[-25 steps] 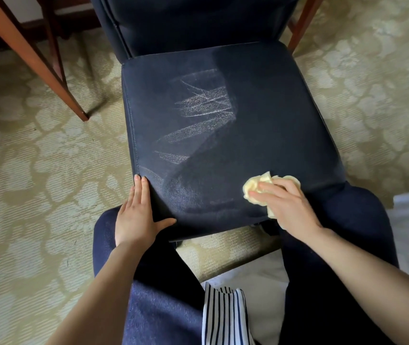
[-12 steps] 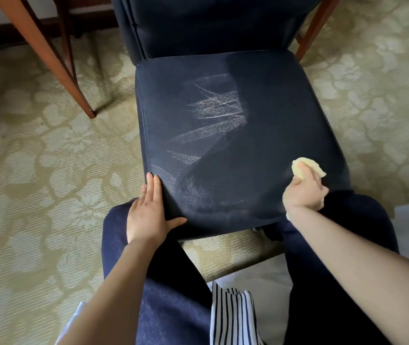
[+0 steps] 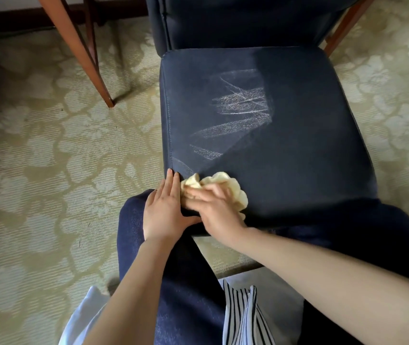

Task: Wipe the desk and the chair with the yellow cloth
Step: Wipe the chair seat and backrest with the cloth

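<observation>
- chair seat (image 3: 297, 145), centre of frame: dark navy woven upholstery, matt and fine-grained, with a stitched seam along its left edge.
- streaks (image 3: 240, 105), on the seat: pale, chalky, rough-looking marks.
- yellow cloth (image 3: 225, 180), lower centre: soft, crumpled fabric, matt.
- slanted leg (image 3: 84, 51), upper left: reddish-brown wood, smooth, slight sheen.
- carpet (image 3: 49, 158), left and right: low-pile textile, matt, beige floral pattern.
- trousers (image 3: 186, 282), bottom: dark blue, denim-like weave.
- striped fabric (image 3: 243, 317), bottom centre: thin, smooth cloth.
</observation>
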Available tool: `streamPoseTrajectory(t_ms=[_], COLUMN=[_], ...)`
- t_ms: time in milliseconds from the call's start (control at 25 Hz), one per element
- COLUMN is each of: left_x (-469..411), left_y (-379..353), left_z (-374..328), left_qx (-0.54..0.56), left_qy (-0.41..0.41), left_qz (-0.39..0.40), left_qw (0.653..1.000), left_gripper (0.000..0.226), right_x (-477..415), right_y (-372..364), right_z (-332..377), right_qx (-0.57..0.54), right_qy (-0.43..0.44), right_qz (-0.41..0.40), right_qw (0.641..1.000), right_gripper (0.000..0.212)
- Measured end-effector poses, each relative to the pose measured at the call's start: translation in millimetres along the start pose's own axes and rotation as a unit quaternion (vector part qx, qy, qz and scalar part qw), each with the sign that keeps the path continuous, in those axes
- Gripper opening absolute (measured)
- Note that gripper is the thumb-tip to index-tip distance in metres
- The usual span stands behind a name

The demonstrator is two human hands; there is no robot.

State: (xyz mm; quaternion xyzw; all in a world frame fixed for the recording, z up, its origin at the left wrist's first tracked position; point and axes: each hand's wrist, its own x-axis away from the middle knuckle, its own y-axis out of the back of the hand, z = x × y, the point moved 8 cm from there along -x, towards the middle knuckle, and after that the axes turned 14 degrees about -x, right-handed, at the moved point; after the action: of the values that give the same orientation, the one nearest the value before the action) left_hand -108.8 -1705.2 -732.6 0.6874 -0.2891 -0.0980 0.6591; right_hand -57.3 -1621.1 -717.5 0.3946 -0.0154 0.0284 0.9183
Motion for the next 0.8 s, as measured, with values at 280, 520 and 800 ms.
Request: streamPoseTrajectory(t_ms=[280,520,800], left_x=[5,5,5], left_y=[-2,-4,-6], left_z=[4,-2,-8], left_qx=[-0.112,-0.157,-0.153], left_qy=[-0.004,-0.009,-0.015], left_qz=[0.057,0.065,0.06], left_qw=[0.992,0.985,0.986], left_gripper=[0.137,0.136,0.136], right_x=[33,100,120], right_y=[15,55,69], right_z=[4,-70,-116], right_qx=[0.135,0.248,0.392], right_qy=[0.264,0.311,0.296], right_qz=[0.097,0.159,0.266], right_qw=[0.95,0.904,0.829], right_gripper=[0.032,0.045,0.056])
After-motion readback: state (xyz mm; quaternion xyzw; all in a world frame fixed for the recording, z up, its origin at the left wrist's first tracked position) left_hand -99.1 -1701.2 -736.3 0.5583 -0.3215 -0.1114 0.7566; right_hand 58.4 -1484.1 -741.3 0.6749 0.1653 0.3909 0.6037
